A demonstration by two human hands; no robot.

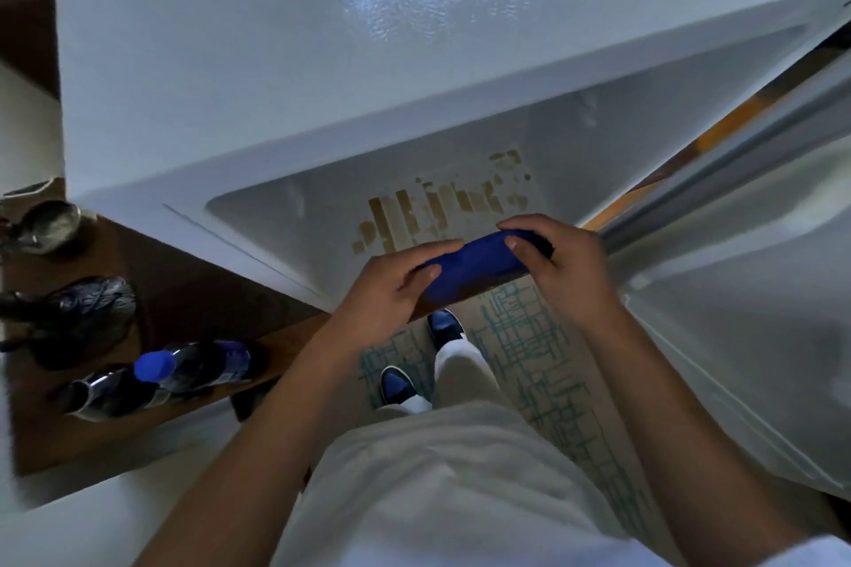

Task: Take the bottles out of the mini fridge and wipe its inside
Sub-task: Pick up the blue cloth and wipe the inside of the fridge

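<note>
Near the mini fridge (322,106), left hand (391,290) and right hand (557,262) pinch a soft, light blue cloth (479,265) by its ends, best bunched mid-fold.

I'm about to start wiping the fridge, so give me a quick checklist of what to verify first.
1. Cloth in hand: ok, the left hand and right hand both hold the blue cloth.
2. Bottles out: ok for the bottles on the wooden shelf; whether any remain inside, cannot tell.
3. Fridge door open: ok.
4. Fridge inside visible: cannot tell.
5. Brown marks on the white panel: not ok, unwiped.
</note>
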